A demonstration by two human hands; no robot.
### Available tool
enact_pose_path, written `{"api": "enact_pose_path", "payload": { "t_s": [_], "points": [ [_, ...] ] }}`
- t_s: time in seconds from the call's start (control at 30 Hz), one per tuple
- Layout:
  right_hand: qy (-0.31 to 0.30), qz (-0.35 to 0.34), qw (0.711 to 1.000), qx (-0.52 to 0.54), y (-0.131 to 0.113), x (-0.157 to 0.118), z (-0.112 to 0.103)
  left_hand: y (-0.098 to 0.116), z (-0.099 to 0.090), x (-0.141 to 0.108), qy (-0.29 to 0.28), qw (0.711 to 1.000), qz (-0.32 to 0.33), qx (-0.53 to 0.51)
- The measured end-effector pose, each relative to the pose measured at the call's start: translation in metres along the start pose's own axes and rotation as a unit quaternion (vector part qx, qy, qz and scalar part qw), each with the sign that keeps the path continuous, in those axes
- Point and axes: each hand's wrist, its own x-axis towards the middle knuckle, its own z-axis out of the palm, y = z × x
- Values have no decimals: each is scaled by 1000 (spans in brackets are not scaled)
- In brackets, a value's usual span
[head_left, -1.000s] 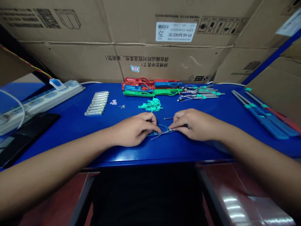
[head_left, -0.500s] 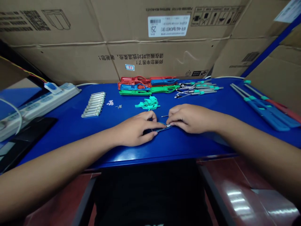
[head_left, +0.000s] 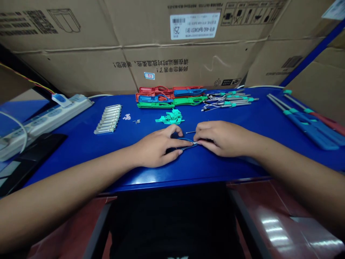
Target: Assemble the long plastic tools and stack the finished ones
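Note:
A blue plastic handle shell (head_left: 185, 139) lies on the table under both hands, mostly covered. My left hand (head_left: 161, 145) steadies it, thumb at its near edge and index finger stretched along it to a small silvery part (head_left: 195, 143) at its right end. Thumb and fingers of my right hand (head_left: 212, 138) are pinched together at that part and the shell's end. From behind the right fingers a thin metal rod (head_left: 190, 132) sticks out to the left; whether it is held or lying there I cannot tell.
Green plastic pieces (head_left: 172, 117) lie just beyond my hands. Coloured handle shells (head_left: 169, 96) and wired metal tubes (head_left: 231, 99) line the back. Clear tubes (head_left: 108, 118), tiny pins (head_left: 137, 121) and a power strip (head_left: 51, 118) are left; blue-handled rods (head_left: 309, 124) are right.
My left index fingertip has come slightly further right, onto the silvery part. More of the blue shell's far edge shows. The whole view has shifted a little; both hands stay at the shell.

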Motion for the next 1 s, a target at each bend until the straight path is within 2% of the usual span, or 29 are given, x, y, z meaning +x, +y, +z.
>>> {"api": "enact_pose_path", "payload": {
  "t_s": [0.27,0.43,0.53,0.83,1.0],
  "points": [
    [5,19,998,66,3,1,-4,0,0,2,5,1000,9,-3],
    [-24,96,986,135,9,7,-4,1,-1,3,6,1000,9,-28],
    [-32,123,982,137,10,10,-3,1,-2,3,15,999,10,-48],
    [75,99,983,135,-13,-10,12,3,3,-2,44,997,7,-68],
    [81,92,988,95,-16,-15,18,1,6,-3,55,996,10,-74]
  ]
}}
